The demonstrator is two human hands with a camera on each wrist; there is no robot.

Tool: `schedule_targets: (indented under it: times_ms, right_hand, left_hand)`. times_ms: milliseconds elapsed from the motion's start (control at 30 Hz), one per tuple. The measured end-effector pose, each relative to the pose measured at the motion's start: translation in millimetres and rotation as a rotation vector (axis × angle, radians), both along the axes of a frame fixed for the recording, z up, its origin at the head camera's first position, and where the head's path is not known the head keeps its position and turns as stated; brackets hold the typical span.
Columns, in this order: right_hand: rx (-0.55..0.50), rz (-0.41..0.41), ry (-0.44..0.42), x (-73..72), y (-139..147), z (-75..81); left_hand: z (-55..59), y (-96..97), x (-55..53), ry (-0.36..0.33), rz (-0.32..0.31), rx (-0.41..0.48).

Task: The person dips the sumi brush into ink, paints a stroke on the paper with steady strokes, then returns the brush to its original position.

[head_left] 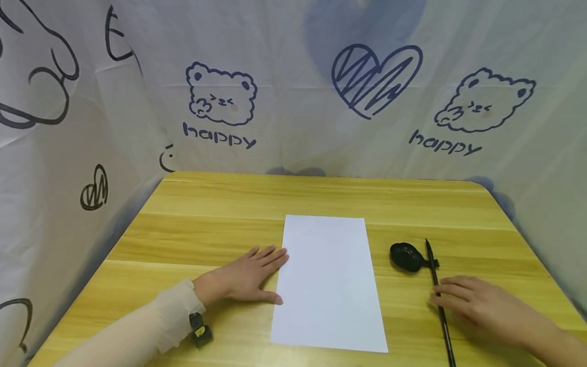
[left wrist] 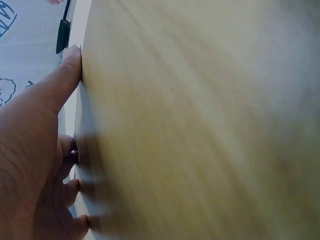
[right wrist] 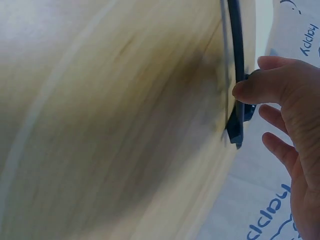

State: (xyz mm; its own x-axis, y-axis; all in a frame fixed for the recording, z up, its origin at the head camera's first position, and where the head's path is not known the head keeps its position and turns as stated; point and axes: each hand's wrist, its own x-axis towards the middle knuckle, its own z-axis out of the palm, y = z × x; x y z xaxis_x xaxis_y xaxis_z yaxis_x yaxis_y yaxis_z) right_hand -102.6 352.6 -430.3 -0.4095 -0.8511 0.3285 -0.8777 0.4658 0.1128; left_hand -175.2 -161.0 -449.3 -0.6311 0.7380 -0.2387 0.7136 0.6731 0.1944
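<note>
A blank white sheet of paper (head_left: 327, 285) lies flat in the middle of the wooden table. At its left edge my left hand (head_left: 245, 278) rests palm down, fingers spread and straight, fingertips and thumb on the paper. To the right, a long thin black stick with a pointed end, like a brush (head_left: 441, 311), leans on the tab of a small black dish (head_left: 406, 257). My right hand (head_left: 488, 306) is over the stick with loosely bent fingers. In the right wrist view its thumb (right wrist: 250, 92) overlaps the stick, while other fingertips stand apart from it.
The yellow wooden table (head_left: 220, 199) has a rounded far right corner. White cloth (head_left: 293, 112) with drawn bears, hearts and the word happy hangs behind it and along the left side. A small black device (head_left: 200, 330) is at the left wrist.
</note>
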Motion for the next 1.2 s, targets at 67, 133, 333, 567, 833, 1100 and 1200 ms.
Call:
schedule_targets:
  times_ms: [67,133,333,567,833,1100,1200]
  right_hand:
    - [0.014,0.006,0.001,0.1,0,-2.1]
    - [0.023,0.008,0.002,0.5,1,-3.6]
    - [0.036,0.016,0.025,1.3,3,-9.3]
    - [0.032,0.039,0.041,0.0,4,-15.7]
    - [-0.035,0.091,0.058,-5.9,4,-21.5]
    - [-0.064,0.127,0.059,-8.3,2,-23.9]
    - [-0.079,0.148,0.081,-9.7,0,-23.5]
  left_hand:
    - [-0.5,-0.2,0.3,-0.001,-0.001,0.001]
    - [-1.2,-0.5,0.6,0.0,0.0,0.003]
    - [-2.0,-1.1,0.7,0.001,0.002,0.002]
    - [0.3,-1.2,1.2,-0.005,-0.01,0.01]
    - [1.0,-0.7,0.4,-0.014,-0.006,0.008]
    - [3.4,-0.4,1.3,-0.02,-0.004,0.015]
    - [3.4,-0.6,1.5,-0.014,-0.001,0.012]
